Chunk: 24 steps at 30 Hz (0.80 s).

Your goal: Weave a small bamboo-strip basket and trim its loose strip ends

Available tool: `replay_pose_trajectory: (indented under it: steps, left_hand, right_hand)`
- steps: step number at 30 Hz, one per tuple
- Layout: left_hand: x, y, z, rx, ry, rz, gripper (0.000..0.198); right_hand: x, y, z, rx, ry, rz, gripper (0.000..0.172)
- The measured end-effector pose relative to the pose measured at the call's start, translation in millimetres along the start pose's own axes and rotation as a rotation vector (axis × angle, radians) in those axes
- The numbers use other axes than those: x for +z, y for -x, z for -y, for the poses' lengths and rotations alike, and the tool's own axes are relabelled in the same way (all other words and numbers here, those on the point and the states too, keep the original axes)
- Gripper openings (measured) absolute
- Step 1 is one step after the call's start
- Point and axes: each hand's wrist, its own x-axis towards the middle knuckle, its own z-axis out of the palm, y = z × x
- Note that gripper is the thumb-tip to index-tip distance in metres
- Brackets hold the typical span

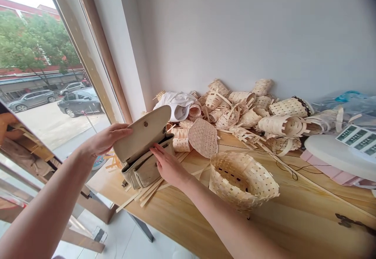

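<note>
Left hand [107,138] grips beige canvas bag's [143,169] rounded flap; right hand [167,165] fingers reach inside

bag [143,153]: was matt beige cloth, metal snap
basket [242,180]: was rough woven pale strips
tabletop [293,216]: was smooth light wood

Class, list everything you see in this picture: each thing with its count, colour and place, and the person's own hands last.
bag: one, beige, flap lifted, at the table's left end
woven basket: one, pale straw, mid-table
woven lid: one, straw, behind the basket
woven pieces: a heap, uncounted, straw, against the wall
white cloth: one, on the heap's left
loose strips: several, pale, under the bag
table: one, light wood
left hand: holding the flap up
right hand: fingers at the bag's opening
</note>
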Motion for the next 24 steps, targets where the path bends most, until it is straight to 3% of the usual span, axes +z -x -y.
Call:
replay_pose_trajectory:
  steps: [2,3,6,8,12,14,16,19,21,22,24]
  left_hand:
    - [-8.9,-2.7,-7.9,0.018,-0.044,0.042,0.029]
    - [-14.1,-4.7,-11.5,0.04,-0.19,0.02,0.029]
    - [-30.3,-13.7,-16.3,0.094,-0.829,-0.221,0.029]
    - [-37.5,-21.8,-11.3,0.083,-1.081,-0.368,0.029]
    - [-33.8,-38.9,16.7,0.108,-1.169,-0.425,0.036]
    - [-24.9,-44.6,30.7,0.249,-1.255,-0.446,0.044]
    - [-13.1,-45.5,37.5,0.51,-1.355,-0.366,0.048]
    - [10.3,-36.2,34.8,0.891,-1.358,0.031,0.035]
    - [28.1,-26.9,32.5,0.937,-1.305,0.287,0.032]
    - [36.3,-23.0,33.6,0.893,-1.314,0.348,0.029]
    - [48.1,-18.8,41.4,0.77,-1.373,0.364,0.02]
  right_hand:
    - [0.6,-3.0,6.5,-0.012,0.112,0.019,0.052]
    - [0.2,-2.7,9.3,-0.014,0.162,0.032,0.048]
    - [-2.4,7.9,13.7,-0.011,0.272,0.07,0.036]
    - [-3.5,21.4,13.5,-0.008,0.313,0.077,0.034]
    - [-1.6,47.6,10.1,-0.036,0.372,0.025,0.035]
    - [0.4,54.8,8.2,-0.06,0.39,-0.007,0.037]
    - [2.1,57.9,6.7,-0.079,0.394,-0.024,0.041]
    - [3.7,59.5,4.8,-0.094,0.402,-0.026,0.043]
    - [4.3,61.5,3.7,-0.097,0.413,-0.019,0.042]
    - [4.3,63.0,3.2,-0.099,0.418,-0.017,0.042]
    - [3.3,67.3,2.8,-0.109,0.424,-0.02,0.041]
